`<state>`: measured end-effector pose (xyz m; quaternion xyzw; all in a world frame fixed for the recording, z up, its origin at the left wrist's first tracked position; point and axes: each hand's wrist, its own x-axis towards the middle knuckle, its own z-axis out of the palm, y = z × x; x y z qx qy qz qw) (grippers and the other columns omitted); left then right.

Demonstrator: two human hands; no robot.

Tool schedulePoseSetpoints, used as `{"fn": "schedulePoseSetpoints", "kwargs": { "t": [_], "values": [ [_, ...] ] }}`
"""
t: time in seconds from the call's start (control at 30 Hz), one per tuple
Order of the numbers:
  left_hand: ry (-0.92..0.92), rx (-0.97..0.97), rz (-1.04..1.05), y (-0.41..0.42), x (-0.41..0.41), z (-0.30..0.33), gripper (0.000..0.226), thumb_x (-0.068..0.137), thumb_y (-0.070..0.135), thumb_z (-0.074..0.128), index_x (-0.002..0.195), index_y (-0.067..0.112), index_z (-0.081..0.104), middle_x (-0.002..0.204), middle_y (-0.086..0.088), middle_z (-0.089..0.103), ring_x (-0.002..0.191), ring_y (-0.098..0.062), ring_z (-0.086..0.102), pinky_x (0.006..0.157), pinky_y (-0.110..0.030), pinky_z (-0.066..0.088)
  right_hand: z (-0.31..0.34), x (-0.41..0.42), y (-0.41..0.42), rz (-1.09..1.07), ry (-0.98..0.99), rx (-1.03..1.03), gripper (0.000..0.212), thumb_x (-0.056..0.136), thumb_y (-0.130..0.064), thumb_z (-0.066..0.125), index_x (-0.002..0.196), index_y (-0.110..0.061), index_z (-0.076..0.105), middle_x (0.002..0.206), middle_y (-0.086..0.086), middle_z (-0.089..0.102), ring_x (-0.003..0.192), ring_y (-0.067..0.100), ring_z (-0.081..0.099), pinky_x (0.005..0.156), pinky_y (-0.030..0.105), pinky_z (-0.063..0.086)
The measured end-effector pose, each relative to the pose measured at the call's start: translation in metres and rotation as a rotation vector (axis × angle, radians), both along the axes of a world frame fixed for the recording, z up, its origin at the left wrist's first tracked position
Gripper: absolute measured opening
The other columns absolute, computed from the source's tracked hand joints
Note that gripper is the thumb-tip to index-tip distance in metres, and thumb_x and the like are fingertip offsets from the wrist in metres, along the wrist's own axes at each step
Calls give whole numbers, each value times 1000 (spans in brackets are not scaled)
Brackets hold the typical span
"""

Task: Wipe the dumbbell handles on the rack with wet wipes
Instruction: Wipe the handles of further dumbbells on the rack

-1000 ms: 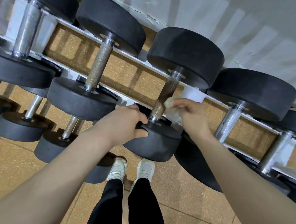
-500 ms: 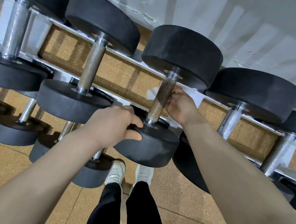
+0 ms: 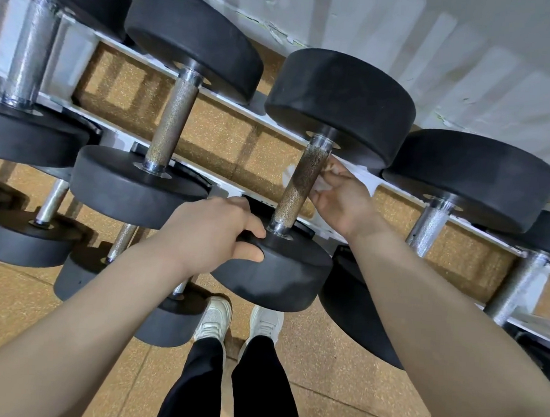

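Observation:
A black dumbbell lies on the white rack (image 3: 93, 52) in the middle of the head view, its knurled metal handle (image 3: 301, 184) running up and away from me. My left hand (image 3: 207, 236) grips the rim of its near weight head (image 3: 282, 276). My right hand (image 3: 342, 199) reaches round the far side of the handle and pinches a white wet wipe (image 3: 323, 182) against it. Part of the wipe also shows left of the handle, the rest is hidden behind it.
More black dumbbells fill the rack to the left (image 3: 172, 128) and right (image 3: 430, 221), with smaller ones on a lower tier (image 3: 30, 238). A white wall (image 3: 438, 41) stands behind. My white shoes (image 3: 215, 320) stand on the tan floor below.
My right hand has gone from the front of the handle, wipe on top, round to its far side and slid up it. The left hand has kept its grip on the weight head.

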<state>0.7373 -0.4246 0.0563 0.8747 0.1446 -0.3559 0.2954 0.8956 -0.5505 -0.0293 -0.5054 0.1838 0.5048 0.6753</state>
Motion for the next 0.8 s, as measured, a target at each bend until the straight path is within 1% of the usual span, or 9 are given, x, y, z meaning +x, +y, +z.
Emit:
{"fn": "schedulePoseSetpoints", "kwargs": {
  "t": [0.07,0.17,0.23,0.33,0.43,0.53,0.63,0.73,0.8],
  "values": [
    [-9,3,11,0,-1,-1,41,82,55,56,121,43,56,123,13,50,115,-17,49,88,-35,45,-3,-2,2,7,-2,12,34,96,6,26,100,-8,57,92,6,67,78,17,66,76,29,52],
    [-8,2,25,0,-2,-1,41,82,55,56,120,43,56,124,13,50,116,-17,49,88,-35,45,-5,-13,-12,147,-35,-3,33,95,10,29,77,-8,51,90,6,66,83,18,66,85,33,52],
    [-4,4,23,0,-2,0,41,82,55,57,120,43,56,126,14,49,117,-16,49,88,-35,44,-4,-20,-27,325,-103,-101,33,93,12,30,71,-9,44,95,8,58,82,16,60,72,24,54],
    [2,5,10,0,-1,1,41,81,56,56,121,44,55,126,14,49,117,-16,49,87,-34,44,-5,-20,-41,468,-154,-237,28,92,14,31,79,2,53,100,6,48,81,18,52,60,17,49],
    [-1,13,-1,0,0,1,42,82,57,56,121,44,55,126,14,49,117,-16,48,86,-31,43,-5,-17,-42,478,-114,-259,35,93,13,31,87,-9,58,93,2,52,70,13,55,54,17,47],
    [-10,14,-8,0,0,0,42,82,56,55,122,44,54,125,14,49,118,-15,47,86,-31,43,-8,-20,-33,472,-66,-241,40,85,15,35,120,8,51,116,23,56,87,28,56,84,27,47],
    [-23,11,-16,-1,-1,-2,41,83,55,55,122,43,54,126,14,48,118,-15,47,86,-32,44,-14,-26,-24,507,-94,-268,55,80,19,28,130,4,47,139,24,44,128,32,42,114,40,23],
    [-31,17,-4,-1,-3,-2,41,83,55,54,122,42,55,126,13,48,118,-16,47,86,-34,45,-24,-26,-23,551,-102,-289,60,82,18,30,138,-1,41,145,13,40,137,28,31,117,43,17],
    [-37,13,15,-2,-4,-3,41,83,56,54,122,42,55,126,12,48,118,-16,46,85,-33,45,-22,-25,-30,558,-98,-321,49,88,18,29,129,-3,47,130,7,53,121,23,48,107,32,35]
  ]
}}
